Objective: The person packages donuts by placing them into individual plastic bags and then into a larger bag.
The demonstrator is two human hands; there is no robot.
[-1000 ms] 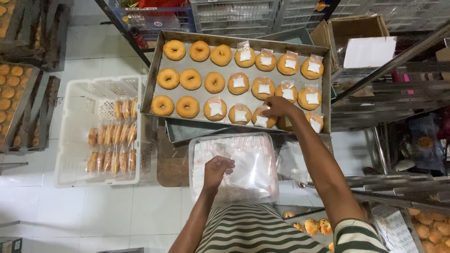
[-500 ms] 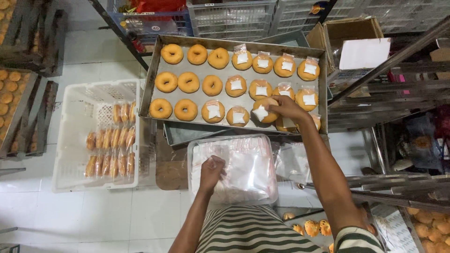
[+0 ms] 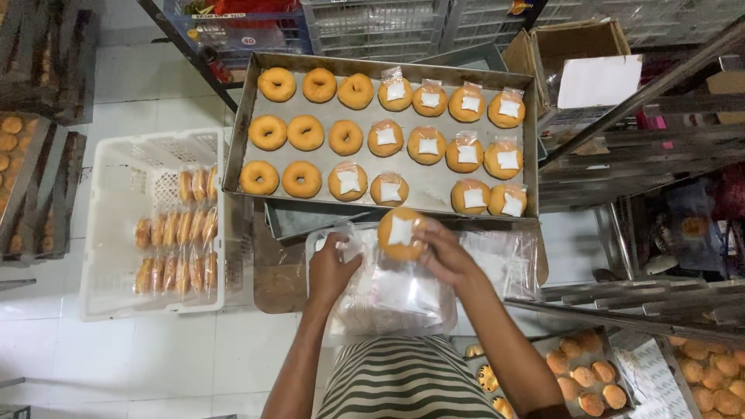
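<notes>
My right hand (image 3: 446, 252) holds a golden doughnut (image 3: 400, 233) with a small white paper square on top, just above a stack of clear plastic bags (image 3: 388, 299) in front of me. My left hand (image 3: 330, 268) rests on the left side of that stack, pinching the top bag. Beyond the hands lies a metal tray (image 3: 434, 188) with three rows of doughnuts; the left ones are bare (image 3: 303, 133), the right ones carry white squares (image 3: 464, 151).
A white plastic crate (image 3: 116, 233) at the left holds rows of bagged doughnuts (image 3: 174, 252). A cardboard box (image 3: 578, 46) and metal racks (image 3: 660, 155) stand at the right. Trays of small buns (image 3: 586, 376) sit at the lower right, more doughnuts (image 3: 12, 140) at the far left.
My right hand lifted one doughnut off the front row of the tray and brought it back over the bag stack. My left hand stayed on the bags.
</notes>
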